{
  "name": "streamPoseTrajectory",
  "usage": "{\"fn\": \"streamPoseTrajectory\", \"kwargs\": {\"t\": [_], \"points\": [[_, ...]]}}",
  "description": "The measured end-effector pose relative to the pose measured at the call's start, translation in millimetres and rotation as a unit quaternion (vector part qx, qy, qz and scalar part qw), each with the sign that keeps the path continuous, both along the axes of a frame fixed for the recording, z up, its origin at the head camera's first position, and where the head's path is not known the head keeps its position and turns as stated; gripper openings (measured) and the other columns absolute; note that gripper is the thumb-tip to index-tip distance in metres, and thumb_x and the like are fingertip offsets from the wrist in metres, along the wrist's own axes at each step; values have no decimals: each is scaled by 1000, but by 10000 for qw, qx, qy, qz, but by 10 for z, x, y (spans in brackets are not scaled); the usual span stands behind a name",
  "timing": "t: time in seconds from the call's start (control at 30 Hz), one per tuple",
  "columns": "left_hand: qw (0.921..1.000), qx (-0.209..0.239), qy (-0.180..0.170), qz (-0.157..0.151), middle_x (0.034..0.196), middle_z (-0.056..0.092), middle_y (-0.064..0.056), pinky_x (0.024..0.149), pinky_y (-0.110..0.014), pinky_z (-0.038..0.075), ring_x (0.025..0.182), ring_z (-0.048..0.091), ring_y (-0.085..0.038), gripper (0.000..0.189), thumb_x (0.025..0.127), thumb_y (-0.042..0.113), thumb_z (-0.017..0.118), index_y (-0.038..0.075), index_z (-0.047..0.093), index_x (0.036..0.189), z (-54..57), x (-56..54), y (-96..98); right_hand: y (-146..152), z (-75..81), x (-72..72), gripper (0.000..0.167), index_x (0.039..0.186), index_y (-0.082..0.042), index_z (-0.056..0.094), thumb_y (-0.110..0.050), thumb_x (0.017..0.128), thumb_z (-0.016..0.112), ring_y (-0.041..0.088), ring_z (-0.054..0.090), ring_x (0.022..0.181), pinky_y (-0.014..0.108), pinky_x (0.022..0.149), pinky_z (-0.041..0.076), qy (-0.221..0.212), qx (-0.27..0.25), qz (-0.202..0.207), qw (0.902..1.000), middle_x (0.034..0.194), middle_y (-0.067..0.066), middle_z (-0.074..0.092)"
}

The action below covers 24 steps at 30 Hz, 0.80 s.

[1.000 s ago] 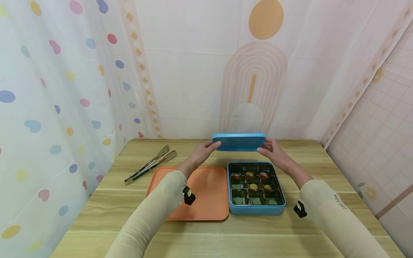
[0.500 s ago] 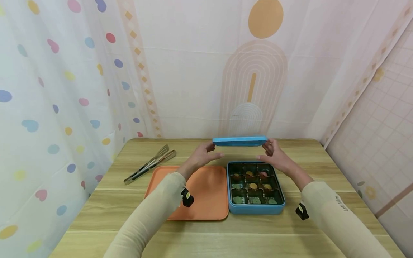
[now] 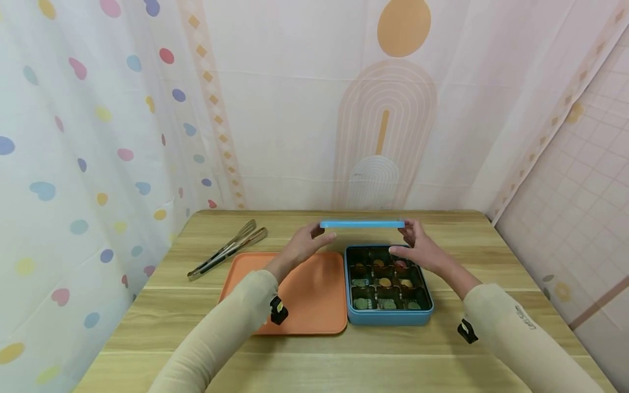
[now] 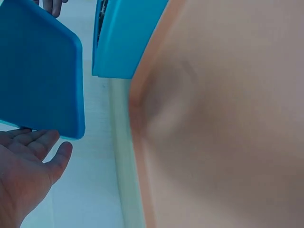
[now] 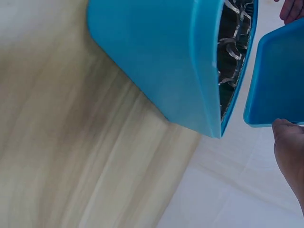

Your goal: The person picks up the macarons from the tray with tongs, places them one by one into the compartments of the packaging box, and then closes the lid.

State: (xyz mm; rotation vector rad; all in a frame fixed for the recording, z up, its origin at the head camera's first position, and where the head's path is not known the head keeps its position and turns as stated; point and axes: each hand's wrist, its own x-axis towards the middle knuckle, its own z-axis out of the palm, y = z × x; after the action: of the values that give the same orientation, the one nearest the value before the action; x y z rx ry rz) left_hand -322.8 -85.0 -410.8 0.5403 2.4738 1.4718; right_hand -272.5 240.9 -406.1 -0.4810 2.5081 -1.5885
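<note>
A blue lid (image 3: 363, 224) is held up behind the blue box, seen nearly edge-on in the head view, its hollow underside showing in both wrist views. My left hand (image 3: 304, 244) holds its left end with the fingers, the thumb standing apart below. At the other end my right hand (image 3: 425, 248) grips the lid with bent fingers, thumb stretched over the box's back corner in this view. The uncovered blue box (image 3: 390, 318) has a dark divided insert with small round green, yellow-orange and reddish pieces in its compartments.
An orange tray (image 3: 314, 305) lies flat, right against the box's left side. Left of the tray, metal tongs (image 3: 221, 257) with dark handles rest spread on the wooden table (image 3: 373, 360). A patterned curtain (image 3: 285, 125) hangs behind the table.
The lid has come down slightly and tipped from showing its underside to nearly level. Both thumbs have moved off its front edge, while the fingers stay at its ends.
</note>
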Motion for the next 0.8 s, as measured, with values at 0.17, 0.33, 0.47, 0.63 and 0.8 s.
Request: {"fn": "streamPoseTrajectory", "kwargs": {"t": [0.17, 0.33, 0.47, 0.63, 0.8], "points": [[9995, 277, 109, 41, 148, 45, -14, 107, -49, 38, 137, 42, -29, 85, 93, 58, 60, 7, 32, 155, -67, 19, 17, -7, -51, 35, 78, 153, 0, 6, -33, 103, 56, 46, 9, 146, 60, 113, 14, 59, 131, -73, 9999, 159, 32, 9], [9989, 434, 186, 26, 147, 47, -14, 106, -48, 39, 134, 45, -28, 80, 96, 55, 58, 5, 34, 153, -112, 38, 27, -6, -70, 65, 73, 154, -1, 8, -37, 104, 49, 48, 11, 146, 61, 113, 14, 182, 88, -121, 9997, 157, 33, 13], [9988, 456, 160, 77, 149, 44, -13, 107, -48, 38, 135, 44, -28, 82, 95, 56, 58, 5, 33, 154, -133, 42, 32, -20, -77, 75, 72, 153, 0, 9, -37, 105, 48, 48, 12, 145, 62, 112, 14, 228, -25, -161, 9996, 156, 33, 18], [9987, 495, 78, 90, 151, 42, -12, 106, -47, 39, 136, 43, -28, 81, 94, 52, 63, 7, 33, 154, -149, 49, 51, -37, -104, 73, 65, 151, 3, 13, -32, 107, 45, 47, 27, 139, 61, 110, 22, 322, -150, -235, 9991, 147, 33, 30], [9982, 594, 95, -15, 151, 43, -9, 106, -48, 39, 137, 42, -28, 76, 94, 44, 67, 9, 35, 154, -161, 59, 64, -33, -122, 74, 63, 150, 5, 13, -29, 107, 44, 44, 33, 137, 59, 110, 25, 289, -353, -250, 9986, 146, 31, 32]]}}
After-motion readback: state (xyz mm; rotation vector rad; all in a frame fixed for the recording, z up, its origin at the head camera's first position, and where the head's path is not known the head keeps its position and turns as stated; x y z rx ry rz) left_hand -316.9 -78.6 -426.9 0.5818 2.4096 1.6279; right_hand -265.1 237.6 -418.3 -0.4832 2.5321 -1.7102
